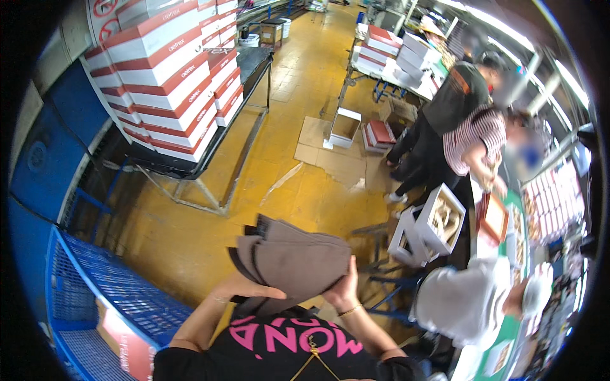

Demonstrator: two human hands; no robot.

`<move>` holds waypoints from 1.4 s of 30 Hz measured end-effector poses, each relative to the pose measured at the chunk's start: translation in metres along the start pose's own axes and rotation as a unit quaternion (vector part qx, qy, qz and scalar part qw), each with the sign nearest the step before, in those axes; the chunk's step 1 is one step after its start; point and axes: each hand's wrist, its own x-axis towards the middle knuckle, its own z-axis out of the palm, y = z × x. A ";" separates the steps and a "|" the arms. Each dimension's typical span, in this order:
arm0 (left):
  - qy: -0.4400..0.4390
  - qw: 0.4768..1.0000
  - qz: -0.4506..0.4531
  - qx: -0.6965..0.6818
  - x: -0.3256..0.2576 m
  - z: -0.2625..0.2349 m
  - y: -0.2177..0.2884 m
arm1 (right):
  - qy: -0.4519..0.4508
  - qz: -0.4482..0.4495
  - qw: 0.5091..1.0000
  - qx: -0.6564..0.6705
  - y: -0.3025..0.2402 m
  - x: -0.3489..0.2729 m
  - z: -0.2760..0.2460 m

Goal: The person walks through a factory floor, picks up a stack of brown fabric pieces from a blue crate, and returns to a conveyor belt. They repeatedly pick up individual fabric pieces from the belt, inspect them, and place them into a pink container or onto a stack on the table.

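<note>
A thick stack of flat grey-brown cut pieces, felt-like with rounded ends, is held up in front of my chest. Their layers fan apart at the left end, where some darker edges show. My left hand grips the lower left side of the stack, with its thumb lying across the near face and its other fingers hidden behind. At the right end my right hand is closed around the edge of the same stack. What exact item the pieces are, I cannot tell.
Stacked red-and-white boxes stand on a black-topped metal table at the left. A blue plastic crate is near my left arm. Several people work along a green conveyor at the right. Flattened cardboard lies on the yellow floor.
</note>
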 end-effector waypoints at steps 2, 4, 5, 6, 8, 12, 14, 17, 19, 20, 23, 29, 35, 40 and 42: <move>0.038 0.997 -0.030 -0.062 0.043 -0.037 0.006 | 0.011 0.034 0.999 0.014 -0.019 0.067 0.023; 0.113 0.993 0.002 -0.041 0.095 -0.079 0.038 | -0.019 0.004 1.000 0.013 -0.042 0.132 0.045; 0.147 0.989 0.000 -0.035 0.115 -0.096 0.051 | -0.012 -0.019 1.000 0.018 -0.050 0.143 0.071; 0.100 0.995 -0.018 0.001 0.146 -0.129 0.079 | -0.020 -0.015 1.000 0.001 -0.071 0.170 0.096; 0.012 0.999 -0.004 0.052 0.215 -0.187 0.107 | -0.038 -0.018 0.999 0.014 -0.108 0.212 0.142; -0.045 0.991 0.079 0.101 0.353 -0.244 0.160 | -0.034 -0.120 0.991 0.041 -0.195 0.304 0.197; -0.069 0.993 0.067 0.072 0.422 -0.258 0.166 | -0.034 -0.149 0.985 0.084 -0.233 0.350 0.212; -0.061 0.996 0.063 0.029 0.517 -0.282 0.174 | -0.025 -0.181 0.970 0.162 -0.276 0.421 0.222; -0.084 0.992 0.088 0.040 0.586 -0.309 0.171 | -0.012 -0.227 0.963 0.143 -0.307 0.477 0.222; -0.072 0.991 0.111 0.002 0.616 -0.323 0.180 | -0.005 -0.279 0.954 0.110 -0.328 0.513 0.226; -0.076 0.990 0.119 -0.015 0.697 -0.379 0.190 | -0.031 -0.204 0.976 0.074 -0.384 0.598 0.261; 0.051 0.995 0.081 -0.040 0.805 -0.562 0.280 | -0.108 -0.078 0.991 -0.024 -0.488 0.743 0.483; 0.189 0.977 0.072 -0.064 0.913 -0.697 0.285 | -0.138 -0.049 0.986 -0.080 -0.532 0.908 0.603; 0.144 0.984 0.067 -0.079 1.052 -0.818 0.329 | -0.134 -0.061 0.982 -0.115 -0.610 1.025 0.688; 0.107 0.988 0.076 -0.079 1.113 -0.854 0.345 | -0.125 -0.094 0.977 -0.143 -0.654 1.060 0.716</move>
